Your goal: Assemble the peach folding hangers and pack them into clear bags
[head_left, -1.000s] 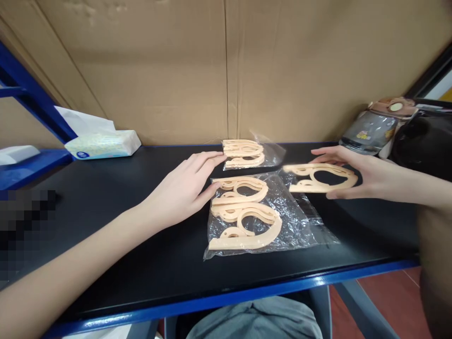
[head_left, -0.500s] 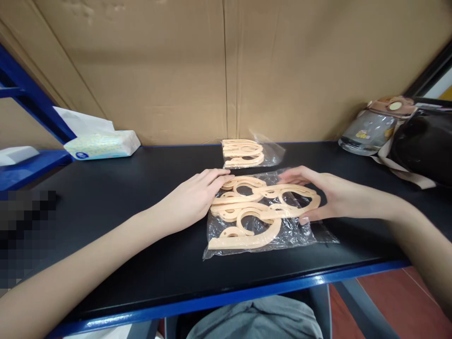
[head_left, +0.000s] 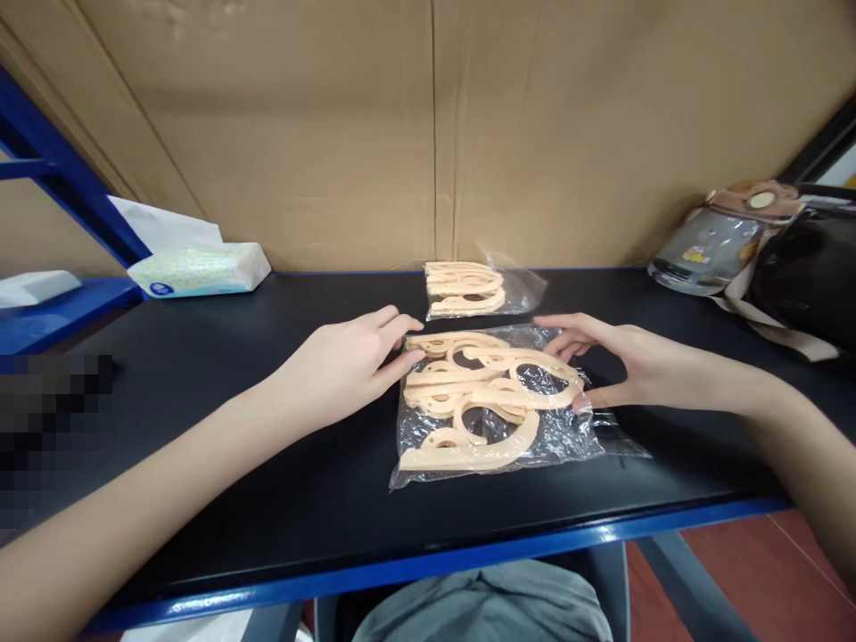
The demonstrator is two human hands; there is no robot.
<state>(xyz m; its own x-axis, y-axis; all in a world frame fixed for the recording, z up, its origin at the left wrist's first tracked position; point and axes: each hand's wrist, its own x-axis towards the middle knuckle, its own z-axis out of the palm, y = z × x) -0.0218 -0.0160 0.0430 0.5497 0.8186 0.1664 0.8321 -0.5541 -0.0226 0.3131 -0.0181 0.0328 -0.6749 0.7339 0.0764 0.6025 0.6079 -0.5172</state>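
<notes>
A second ago our right hand held the loose hanger piece at right of frame; now it pinches it onto the clear bag at centre of the desk. Our left hand, open, steadies the bag's left edge.

arms: bare to above the elbow, no sleeves in view
left hand: no rings, no glove
right hand: no rings, no glove
lap: grey cloth
</notes>
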